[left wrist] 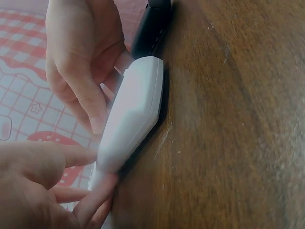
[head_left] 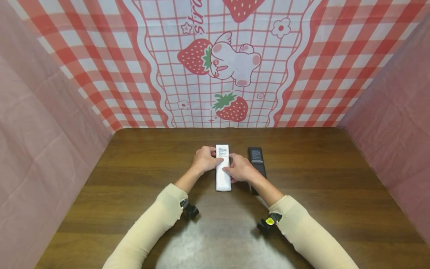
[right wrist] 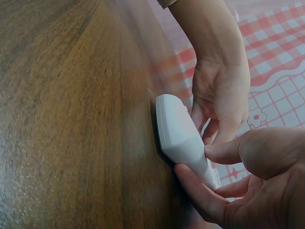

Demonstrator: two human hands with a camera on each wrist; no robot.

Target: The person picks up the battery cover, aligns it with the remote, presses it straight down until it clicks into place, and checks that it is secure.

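Note:
A white remote control (head_left: 223,182) lies lengthwise in the middle of the table, its printed label facing up in the head view. My left hand (head_left: 205,159) holds its left edge, thumb laid over the upper face and fingers along the side. From the right, my right hand (head_left: 241,169) grips it too, with the thumb on the face just below the left one. The left wrist view shows the rounded near end of the white remote (left wrist: 136,102) close over the wood. In the right wrist view, the thumb and a finger of the right hand (right wrist: 267,167) pinch its side.
A black remote control (head_left: 256,154) lies just right of the white one, partly covered by the right hand and wrist. Beyond the brown wooden table (head_left: 134,168) hangs a strawberry-print cloth (head_left: 231,108). Pink cloth (head_left: 50,130) hangs along both sides.

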